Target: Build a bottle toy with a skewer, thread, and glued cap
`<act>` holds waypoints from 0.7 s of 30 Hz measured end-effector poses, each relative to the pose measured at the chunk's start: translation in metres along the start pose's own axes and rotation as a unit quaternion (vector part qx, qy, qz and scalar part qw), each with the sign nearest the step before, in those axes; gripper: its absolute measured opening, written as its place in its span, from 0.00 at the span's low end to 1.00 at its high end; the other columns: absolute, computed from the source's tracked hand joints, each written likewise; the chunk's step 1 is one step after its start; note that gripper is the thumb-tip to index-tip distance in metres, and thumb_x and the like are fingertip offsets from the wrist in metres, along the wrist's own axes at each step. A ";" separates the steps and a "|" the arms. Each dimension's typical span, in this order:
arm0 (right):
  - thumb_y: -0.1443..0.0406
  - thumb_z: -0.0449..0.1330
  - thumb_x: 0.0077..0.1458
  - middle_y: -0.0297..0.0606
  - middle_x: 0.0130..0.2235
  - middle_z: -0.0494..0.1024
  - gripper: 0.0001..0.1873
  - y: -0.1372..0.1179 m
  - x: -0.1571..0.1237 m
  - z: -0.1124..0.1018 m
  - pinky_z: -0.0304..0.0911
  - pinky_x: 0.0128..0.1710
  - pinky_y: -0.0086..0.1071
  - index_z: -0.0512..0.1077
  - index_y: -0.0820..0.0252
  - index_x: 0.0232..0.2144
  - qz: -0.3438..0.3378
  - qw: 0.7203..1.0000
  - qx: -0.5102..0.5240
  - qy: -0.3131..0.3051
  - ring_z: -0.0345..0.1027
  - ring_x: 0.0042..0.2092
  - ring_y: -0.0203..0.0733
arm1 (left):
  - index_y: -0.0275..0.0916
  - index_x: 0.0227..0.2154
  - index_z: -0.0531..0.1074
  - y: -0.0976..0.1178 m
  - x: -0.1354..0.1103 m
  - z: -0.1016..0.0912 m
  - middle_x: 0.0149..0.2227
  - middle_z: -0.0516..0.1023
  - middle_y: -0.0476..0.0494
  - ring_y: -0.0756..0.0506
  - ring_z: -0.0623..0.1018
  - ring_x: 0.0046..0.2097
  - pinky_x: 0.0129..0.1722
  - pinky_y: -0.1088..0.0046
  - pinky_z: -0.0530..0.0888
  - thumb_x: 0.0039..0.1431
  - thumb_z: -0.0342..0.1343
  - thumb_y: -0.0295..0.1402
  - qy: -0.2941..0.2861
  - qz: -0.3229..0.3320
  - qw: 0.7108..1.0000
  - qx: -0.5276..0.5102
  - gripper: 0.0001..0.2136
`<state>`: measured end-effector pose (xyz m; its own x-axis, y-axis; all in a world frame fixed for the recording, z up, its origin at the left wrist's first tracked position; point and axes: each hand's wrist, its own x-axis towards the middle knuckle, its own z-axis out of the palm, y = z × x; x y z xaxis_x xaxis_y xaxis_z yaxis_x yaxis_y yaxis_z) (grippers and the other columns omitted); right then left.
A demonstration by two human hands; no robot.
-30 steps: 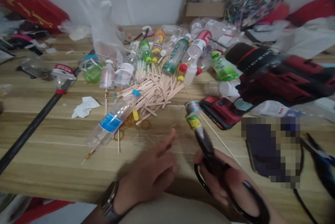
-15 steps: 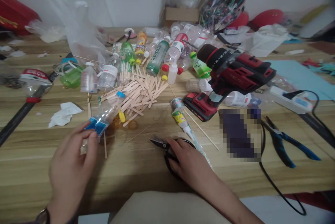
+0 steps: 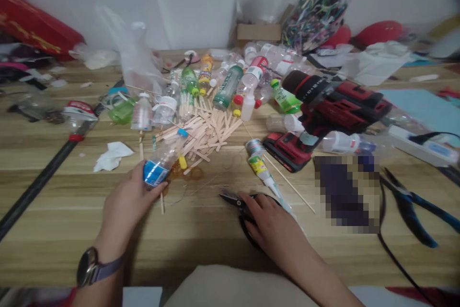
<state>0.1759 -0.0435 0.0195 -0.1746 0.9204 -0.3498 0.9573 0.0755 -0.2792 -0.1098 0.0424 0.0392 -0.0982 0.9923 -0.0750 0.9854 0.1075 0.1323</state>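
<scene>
My left hand is closed around the lower part of a clear plastic bottle with a blue label and a blue cap. The bottle tilts up and to the right, its cap end in front of a heap of wooden craft sticks. My right hand rests on the table, closed over the black handles of a pair of scissors. The blades point left, and part of the handles is hidden under the fingers. Just beyond that hand lies a glue bottle with a yellow-green label and a long nozzle.
A red and black cordless drill stands on its battery to the right. Blue-handled pliers lie near a black cable. Several plastic bottles crowd the back. A crumpled tissue and a dark bar are on the left.
The view has turned a little left, so everything sits farther right. My left hand's grip has shifted from the fingertips on the label to a hold around the bottle's lower part.
</scene>
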 end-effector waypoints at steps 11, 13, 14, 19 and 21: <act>0.64 0.56 0.61 0.48 0.46 0.77 0.26 0.055 0.012 0.044 0.75 0.38 0.44 0.65 0.54 0.62 -0.162 0.973 -0.038 0.158 0.77 0.43 0.55 | 0.38 0.50 0.72 0.004 -0.018 -0.013 0.42 0.84 0.40 0.38 0.81 0.41 0.42 0.65 0.75 0.45 0.68 0.48 0.006 -0.041 0.847 -0.529 0.31; 0.63 0.57 0.61 0.47 0.46 0.78 0.23 0.053 0.013 0.037 0.74 0.39 0.44 0.68 0.53 0.59 -0.170 0.971 -0.033 0.167 0.77 0.44 0.55 | 0.37 0.48 0.74 0.015 -0.023 -0.011 0.41 0.84 0.40 0.38 0.82 0.39 0.40 0.66 0.75 0.44 0.69 0.48 -0.035 -0.058 0.779 -0.624 0.30; 0.62 0.57 0.62 0.46 0.45 0.78 0.22 0.048 0.013 0.033 0.74 0.40 0.44 0.70 0.53 0.58 -0.174 0.970 -0.023 0.168 0.77 0.44 0.54 | 0.37 0.47 0.75 0.021 -0.025 -0.010 0.40 0.84 0.40 0.38 0.82 0.39 0.38 0.67 0.76 0.43 0.69 0.49 -0.054 -0.065 0.752 -0.654 0.29; 0.66 0.56 0.60 0.45 0.47 0.79 0.22 0.014 0.015 0.014 0.73 0.44 0.43 0.71 0.54 0.56 -0.203 0.967 0.039 0.152 0.77 0.45 0.50 | 0.38 0.43 0.76 0.040 -0.028 -0.008 0.34 0.84 0.42 0.38 0.83 0.39 0.31 0.71 0.74 0.41 0.70 0.50 -0.097 -0.078 0.689 -0.714 0.28; 0.67 0.56 0.58 0.45 0.48 0.79 0.22 0.007 0.016 0.014 0.74 0.44 0.44 0.73 0.54 0.55 -0.209 0.967 0.039 0.142 0.77 0.45 0.51 | 0.38 0.39 0.76 0.038 -0.026 -0.012 0.30 0.83 0.43 0.39 0.83 0.34 0.30 0.71 0.74 0.39 0.71 0.51 -0.086 -0.089 0.679 -0.723 0.27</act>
<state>0.1766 -0.0338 -0.0006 -0.4621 0.8844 0.0652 0.7938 0.4453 -0.4141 -0.0717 0.0210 0.0576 -0.0571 0.9472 -0.3154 -0.2204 0.2961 0.9294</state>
